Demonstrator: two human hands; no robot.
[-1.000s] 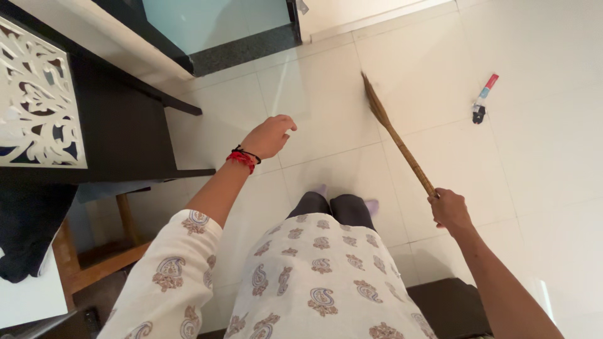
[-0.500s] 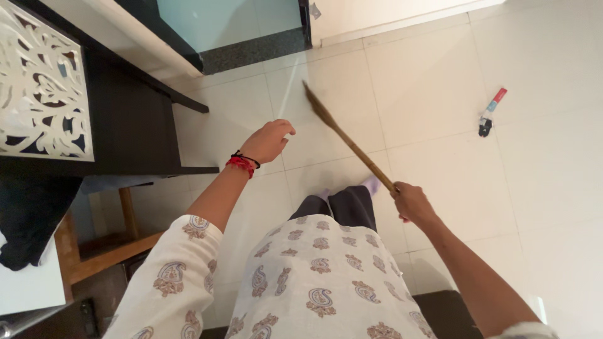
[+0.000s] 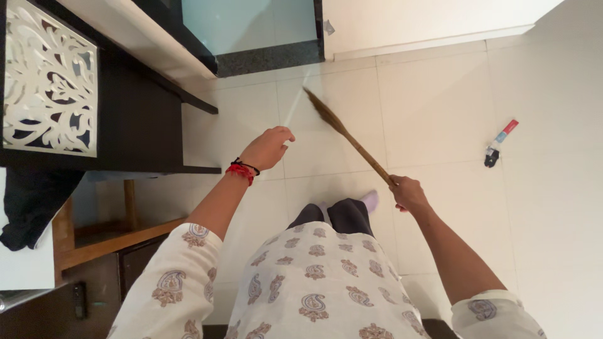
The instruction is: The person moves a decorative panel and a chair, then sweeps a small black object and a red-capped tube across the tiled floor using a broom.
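Right hand (image 3: pixel 408 193) clamped on slim bristly broom (image 3: pixel 348 136) — left hand (image 3: pixel 269 148) empty, loosely curled

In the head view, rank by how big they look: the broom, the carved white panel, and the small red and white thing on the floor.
1. Carved white panel, though it sits nearer the camera.
2. Broom, long but thin, held in the right hand.
3. Red and white object, clearly smallest.

One package in view: small tube (image 3: pixel 500 143) on the floor (image 3: pixel 440 113).
Lies right of frame, slim, tilted; red top end, white-blue middle, dark cap at the lower end. No signs or screens.
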